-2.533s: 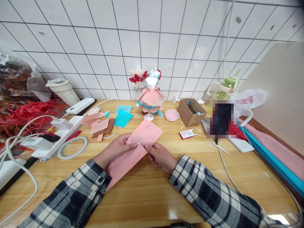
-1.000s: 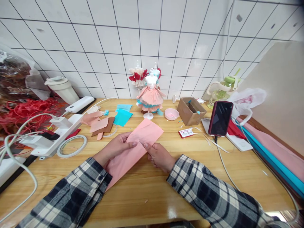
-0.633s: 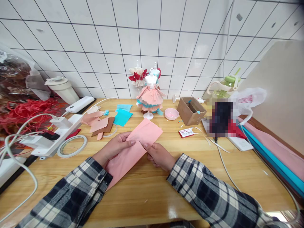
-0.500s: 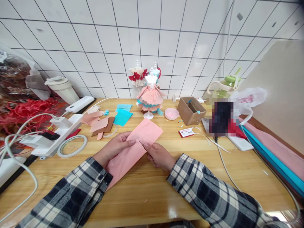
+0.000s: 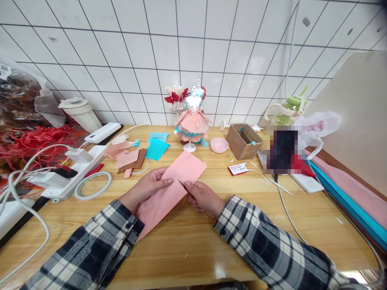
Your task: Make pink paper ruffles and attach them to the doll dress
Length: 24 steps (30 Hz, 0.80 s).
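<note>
A long folded strip of pink paper [image 5: 181, 173] lies slantwise over the wooden table [image 5: 193, 245], its far end pointing toward the back. My left hand [image 5: 146, 189] grips its left edge, thumb laid across the top. On the strip's right edge my right hand [image 5: 204, 197] pinches the paper with thumb and fingers. The two thumbs nearly meet at the middle of the strip. Both forearms wear plaid sleeves.
Small dress forms in paper dresses [image 5: 192, 119] stand at the back by the tiled wall. Paper scraps [image 5: 130, 155], a tape roll [image 5: 92, 185] and a white power strip [image 5: 74, 169] with cables lie left. A cardboard box [image 5: 244, 141], pink dish [image 5: 219, 145] and stacked sheets [image 5: 350, 193] sit right.
Almost nothing differs: both hands keep the same hold on the pink strip, with only a slight shift of the view.
</note>
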Tool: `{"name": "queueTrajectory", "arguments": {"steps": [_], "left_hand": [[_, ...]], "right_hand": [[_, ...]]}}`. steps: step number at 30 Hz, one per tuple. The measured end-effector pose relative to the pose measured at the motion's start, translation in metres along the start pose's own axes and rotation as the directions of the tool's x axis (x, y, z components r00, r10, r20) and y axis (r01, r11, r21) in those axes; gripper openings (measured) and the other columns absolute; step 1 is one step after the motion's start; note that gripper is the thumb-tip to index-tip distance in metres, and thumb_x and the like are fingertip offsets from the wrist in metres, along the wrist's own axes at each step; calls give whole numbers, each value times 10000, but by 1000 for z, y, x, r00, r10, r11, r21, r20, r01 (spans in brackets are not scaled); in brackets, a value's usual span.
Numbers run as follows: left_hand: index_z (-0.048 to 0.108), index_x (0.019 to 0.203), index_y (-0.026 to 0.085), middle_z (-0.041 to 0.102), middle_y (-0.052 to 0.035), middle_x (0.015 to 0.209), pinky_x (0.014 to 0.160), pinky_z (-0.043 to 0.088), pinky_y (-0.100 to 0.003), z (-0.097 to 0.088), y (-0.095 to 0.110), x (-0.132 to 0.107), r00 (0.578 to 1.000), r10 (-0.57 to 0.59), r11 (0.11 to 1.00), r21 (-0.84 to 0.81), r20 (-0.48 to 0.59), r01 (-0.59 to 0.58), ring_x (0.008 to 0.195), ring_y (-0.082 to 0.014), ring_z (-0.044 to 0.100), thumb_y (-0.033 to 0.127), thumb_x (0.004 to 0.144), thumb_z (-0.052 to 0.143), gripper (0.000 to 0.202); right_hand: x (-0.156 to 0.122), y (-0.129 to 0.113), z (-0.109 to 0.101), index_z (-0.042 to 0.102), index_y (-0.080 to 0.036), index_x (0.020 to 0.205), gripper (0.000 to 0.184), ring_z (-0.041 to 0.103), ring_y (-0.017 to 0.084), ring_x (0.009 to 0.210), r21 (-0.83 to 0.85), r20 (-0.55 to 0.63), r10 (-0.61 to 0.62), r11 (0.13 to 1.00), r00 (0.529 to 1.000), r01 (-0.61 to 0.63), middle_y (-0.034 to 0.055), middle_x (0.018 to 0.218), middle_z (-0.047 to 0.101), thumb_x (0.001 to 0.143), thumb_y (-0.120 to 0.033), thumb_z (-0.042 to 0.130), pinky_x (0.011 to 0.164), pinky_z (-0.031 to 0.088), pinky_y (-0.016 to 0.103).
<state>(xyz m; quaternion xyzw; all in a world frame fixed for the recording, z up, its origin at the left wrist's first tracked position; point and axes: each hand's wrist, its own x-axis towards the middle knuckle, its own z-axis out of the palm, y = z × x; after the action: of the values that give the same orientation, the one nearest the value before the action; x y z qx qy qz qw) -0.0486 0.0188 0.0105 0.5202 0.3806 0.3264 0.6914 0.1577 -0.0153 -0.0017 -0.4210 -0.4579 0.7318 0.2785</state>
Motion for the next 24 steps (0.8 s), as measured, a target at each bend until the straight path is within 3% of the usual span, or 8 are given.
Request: {"name": "queueTrajectory", "arguments": {"steps": [7,16,24], "left_hand": [[625,1225,184,734,-75,1079,779,534,-335,6,-2,2,999,-4,988,156,-32,9,928,-263,684,430,721,770,580],[630,1203,168,724,-79,1111,790,527,-332,9,-3,2,999,-7,989,144,-47,14,921,-254,689,416,726,769,556],[649,1177,182,722,-77,1123,766,532,-323,8,-1,1,1000,-8,989,150,-22,11,922,-253,687,426,750,745,502]], "right_hand": [[0,-3,3,463,-211,809,396,215,50,341,-44,-42,-3,999,999,1,-108,459,337,900,-597,468,333,147,183],[0,-2,5,501,-214,841,353,209,67,342,-50,-52,-50,998,997,47,-116,424,291,917,-555,452,328,154,192],[-2,-6,6,518,-213,893,328,232,68,327,-63,-76,16,998,997,-21,-107,445,319,933,-527,433,326,167,193]]}}
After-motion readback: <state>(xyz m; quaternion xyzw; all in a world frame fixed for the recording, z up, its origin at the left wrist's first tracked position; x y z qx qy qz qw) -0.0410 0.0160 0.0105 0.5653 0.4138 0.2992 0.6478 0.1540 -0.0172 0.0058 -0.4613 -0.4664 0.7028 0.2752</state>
